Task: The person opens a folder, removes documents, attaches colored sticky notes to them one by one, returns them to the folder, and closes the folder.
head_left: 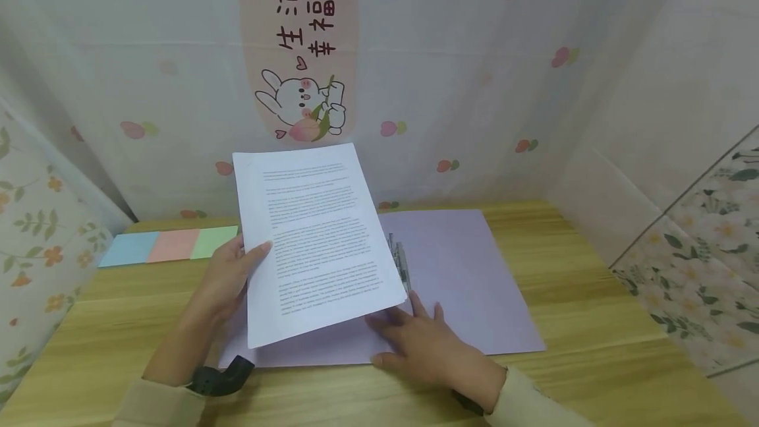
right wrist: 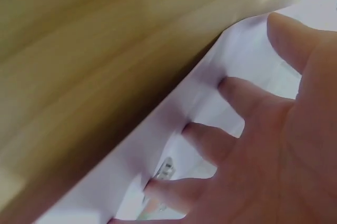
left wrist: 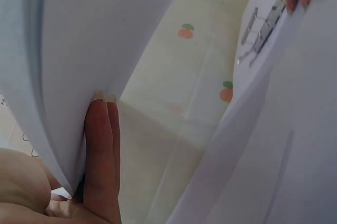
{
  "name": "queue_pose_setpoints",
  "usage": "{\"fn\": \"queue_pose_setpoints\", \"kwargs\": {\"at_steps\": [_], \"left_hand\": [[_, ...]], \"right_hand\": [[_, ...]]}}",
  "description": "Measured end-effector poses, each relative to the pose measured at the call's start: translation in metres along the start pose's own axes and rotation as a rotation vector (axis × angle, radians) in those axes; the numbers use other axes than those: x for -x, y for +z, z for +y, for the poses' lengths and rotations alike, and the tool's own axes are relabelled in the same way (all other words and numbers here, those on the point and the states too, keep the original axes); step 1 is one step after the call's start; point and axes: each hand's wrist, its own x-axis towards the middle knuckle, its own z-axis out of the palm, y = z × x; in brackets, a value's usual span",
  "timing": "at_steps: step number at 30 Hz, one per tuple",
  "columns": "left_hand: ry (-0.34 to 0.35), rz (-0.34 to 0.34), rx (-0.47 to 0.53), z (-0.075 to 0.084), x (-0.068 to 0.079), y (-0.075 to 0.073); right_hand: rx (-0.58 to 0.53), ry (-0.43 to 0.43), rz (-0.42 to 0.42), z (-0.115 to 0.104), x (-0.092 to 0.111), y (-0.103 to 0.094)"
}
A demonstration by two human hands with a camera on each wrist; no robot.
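Observation:
A sheaf of printed paper (head_left: pixel 314 249) is held up and tilted over an open lilac folder (head_left: pixel 462 269). My left hand (head_left: pixel 228 275) pinches its left edge, thumb on the printed face; in the left wrist view fingers (left wrist: pixel 100 150) lie behind the sheets. A metal binder clip (head_left: pixel 401 265) sits along the folder's middle, partly hidden by the paper. Just below that clip, my right hand (head_left: pixel 421 341) rests on the folder with spread fingers. The right wrist view shows its fingertips (right wrist: pixel 229 84) touching the folder near its edge.
Blue, pink and green sticky notes (head_left: pixel 172 244) lie in a row at the back left of the wooden table (head_left: pixel 593 321). A patterned curtain (head_left: pixel 462 84) hangs behind the table. Dark straps (head_left: pixel 222 377) circle the wrists.

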Motion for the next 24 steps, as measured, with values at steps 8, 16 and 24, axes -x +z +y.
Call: {"fn": "queue_pose_setpoints", "kwargs": {"at_steps": [8, 16, 24], "left_hand": [[0.018, -0.04, 0.004, 0.0, 0.002, -0.001], [0.01, -0.057, -0.042, -0.006, 0.0, -0.003], [-0.062, -0.056, -0.081, -0.02, 0.001, 0.003]], "right_hand": [[-0.054, 0.063, 0.019, 0.039, 0.024, -0.006], [-0.012, 0.034, 0.03, 0.082, 0.044, -0.014], [0.123, 0.021, 0.103, 0.096, 0.057, -0.019]]}}
